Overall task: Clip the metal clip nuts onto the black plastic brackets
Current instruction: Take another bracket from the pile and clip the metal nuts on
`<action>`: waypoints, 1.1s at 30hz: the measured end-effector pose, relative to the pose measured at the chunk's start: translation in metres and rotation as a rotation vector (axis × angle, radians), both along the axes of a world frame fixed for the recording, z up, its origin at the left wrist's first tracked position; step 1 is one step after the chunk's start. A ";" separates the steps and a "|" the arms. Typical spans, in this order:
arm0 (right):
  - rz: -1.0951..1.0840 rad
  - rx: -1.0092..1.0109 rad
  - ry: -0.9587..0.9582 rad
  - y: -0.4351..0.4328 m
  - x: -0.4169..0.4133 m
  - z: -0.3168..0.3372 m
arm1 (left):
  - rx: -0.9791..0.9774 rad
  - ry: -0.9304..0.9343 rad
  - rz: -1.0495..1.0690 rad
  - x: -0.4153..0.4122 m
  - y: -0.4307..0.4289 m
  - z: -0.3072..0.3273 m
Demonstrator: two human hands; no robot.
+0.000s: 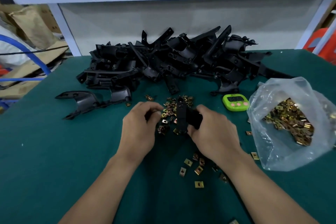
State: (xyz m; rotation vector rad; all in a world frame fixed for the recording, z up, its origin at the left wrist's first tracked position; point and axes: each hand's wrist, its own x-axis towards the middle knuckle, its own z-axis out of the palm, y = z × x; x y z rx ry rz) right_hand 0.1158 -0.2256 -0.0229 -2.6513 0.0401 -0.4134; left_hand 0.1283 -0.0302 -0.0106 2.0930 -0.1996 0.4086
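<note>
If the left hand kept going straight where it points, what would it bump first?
Probably the loose clip nuts just past the left hand, before the black bracket the right hand grips; depth is unclear.

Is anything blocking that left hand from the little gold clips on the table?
Nothing visible does. The left hand sits right at the edge of the loose clip nuts, with the bracket gripped by the right hand just beyond them.
</note>
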 end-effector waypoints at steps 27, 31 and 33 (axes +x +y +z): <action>-0.004 -0.002 -0.017 0.000 0.000 0.000 | -0.323 0.183 -0.056 -0.004 -0.010 0.003; -0.006 0.005 -0.015 -0.002 0.001 -0.001 | -0.463 0.205 -0.053 -0.003 -0.009 0.005; -0.008 0.016 -0.019 -0.003 0.001 0.000 | -0.537 0.227 -0.070 -0.004 -0.009 0.007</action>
